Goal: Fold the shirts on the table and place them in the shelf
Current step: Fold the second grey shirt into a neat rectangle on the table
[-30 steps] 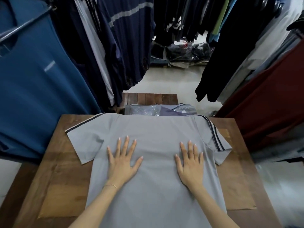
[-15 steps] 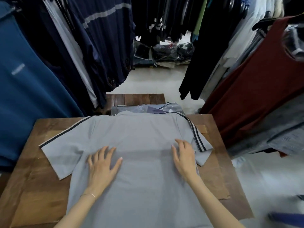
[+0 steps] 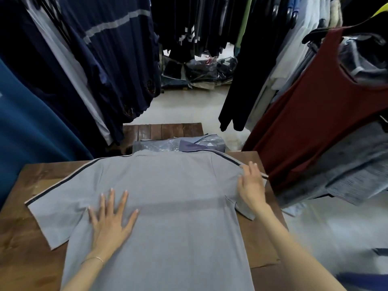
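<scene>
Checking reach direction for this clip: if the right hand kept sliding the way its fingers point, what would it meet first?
The right hand points up along the grey shirt's shoulder, so it would likely cross the striped seam, then the table's far edge. Depth is unclear.

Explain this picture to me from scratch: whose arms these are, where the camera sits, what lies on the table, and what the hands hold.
No machine here: a person wears a wide-angle camera on the head, looking forward and down, so the arms reaching in from below are their own. A grey shirt lies spread flat on a wooden table. The left hand rests flat on it with spread fingers, near the left sleeve. The right hand is at the right sleeve, by the striped shoulder seam; whether it pinches the cloth or only touches it I cannot tell. Beyond the table lie plastic-wrapped garments, and hanging clothes line both sides.
</scene>
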The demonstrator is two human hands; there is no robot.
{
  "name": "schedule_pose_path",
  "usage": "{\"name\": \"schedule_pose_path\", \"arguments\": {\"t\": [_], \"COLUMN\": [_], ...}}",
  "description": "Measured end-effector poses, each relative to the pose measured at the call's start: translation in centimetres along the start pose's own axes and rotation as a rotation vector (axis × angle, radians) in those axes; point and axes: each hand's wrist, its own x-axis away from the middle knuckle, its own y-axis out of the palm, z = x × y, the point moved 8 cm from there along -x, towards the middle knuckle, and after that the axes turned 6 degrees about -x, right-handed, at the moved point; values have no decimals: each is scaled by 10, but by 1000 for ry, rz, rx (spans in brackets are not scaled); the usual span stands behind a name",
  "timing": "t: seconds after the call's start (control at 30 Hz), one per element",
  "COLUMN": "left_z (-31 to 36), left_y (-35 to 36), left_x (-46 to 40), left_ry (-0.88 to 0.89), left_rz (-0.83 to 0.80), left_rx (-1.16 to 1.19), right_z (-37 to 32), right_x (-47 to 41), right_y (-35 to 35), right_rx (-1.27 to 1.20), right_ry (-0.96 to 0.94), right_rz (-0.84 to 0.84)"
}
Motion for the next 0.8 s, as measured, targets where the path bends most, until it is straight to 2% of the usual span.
{"name": "schedule_pose_path", "arguments": {"t": [0.13, 0.23, 0.47, 0.8], "left_z": [4, -2, -63, -68], "left_y": [-6, -18, -8, -8], "left_x": [8, -5, -19, -19], "left_ry": [0, -15, -306, -318], "left_rz": [15, 33, -91, -109], "left_rx": [4, 20, 72, 69], "right_z": [-63, -65, -44, -42], "right_x": [16, 29, 44, 44], "right_y": [43, 73, 67, 68], "right_rx": [-44, 53, 154, 174], "right_ry": [-120, -125, -124, -122], "right_rz": [-115, -246, -203, -225]}}
